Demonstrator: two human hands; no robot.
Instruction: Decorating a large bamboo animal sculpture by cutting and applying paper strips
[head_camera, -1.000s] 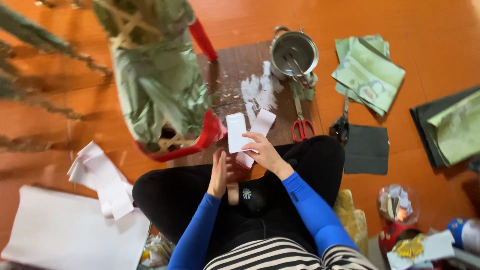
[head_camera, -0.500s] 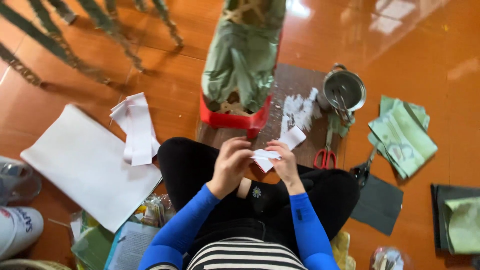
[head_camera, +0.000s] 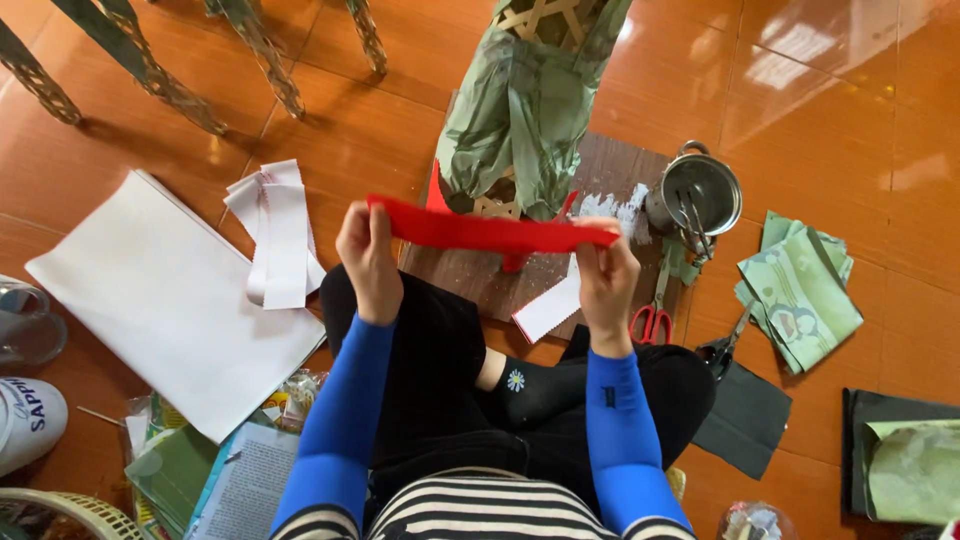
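Observation:
I sit cross-legged on an orange tiled floor. Both hands hold a long red paper strip (head_camera: 480, 230) stretched level in front of me. My left hand (head_camera: 368, 258) pinches its left end and my right hand (head_camera: 606, 278) pinches its right end. Just beyond the strip stands a woven bamboo frame wrapped in green paper (head_camera: 525, 100) on a brown board (head_camera: 610, 170). A small white paper piece (head_camera: 548, 310) lies on the board's near edge by my right hand.
A steel pot (head_camera: 700, 192) holding tools sits at the board's right. Red-handled scissors (head_camera: 652, 320) and black scissors (head_camera: 722, 348) lie nearby. Green paper sheets (head_camera: 800, 290), a large white sheet (head_camera: 170, 300), white strips (head_camera: 275, 240), and bamboo legs (head_camera: 150, 70) surround me.
My hands let go of the small white paper and took up the red strip, raised and spread apart. The view shifted a little leftward.

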